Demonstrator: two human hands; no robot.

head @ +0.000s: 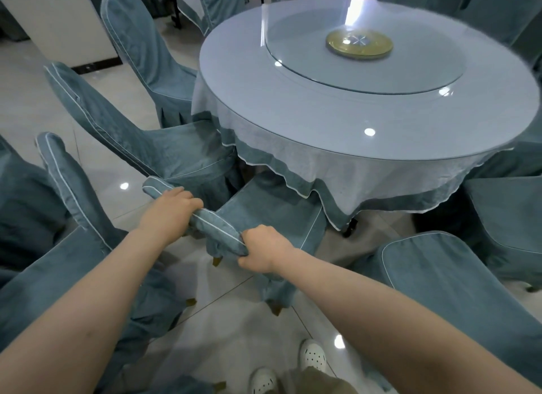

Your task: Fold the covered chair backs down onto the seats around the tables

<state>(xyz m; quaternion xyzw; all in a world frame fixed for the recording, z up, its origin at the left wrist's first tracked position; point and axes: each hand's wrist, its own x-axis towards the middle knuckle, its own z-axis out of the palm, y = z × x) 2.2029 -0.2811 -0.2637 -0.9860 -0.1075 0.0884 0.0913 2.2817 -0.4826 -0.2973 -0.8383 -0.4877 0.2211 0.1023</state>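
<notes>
Two white shoes (pixel 312 355) stand on the floor. Left grip (pixel 173 208) and right grip (pixel 264 247) each clamp closed around the top edge of one chair back (pixel 217 226). Its seat (pixel 272 205) lies just beyond, beside the one round table (pixel 293 106) carrying one glass turntable (pixel 410 70). Three upright covered chairs (pixel 96 112) stand at left.
</notes>
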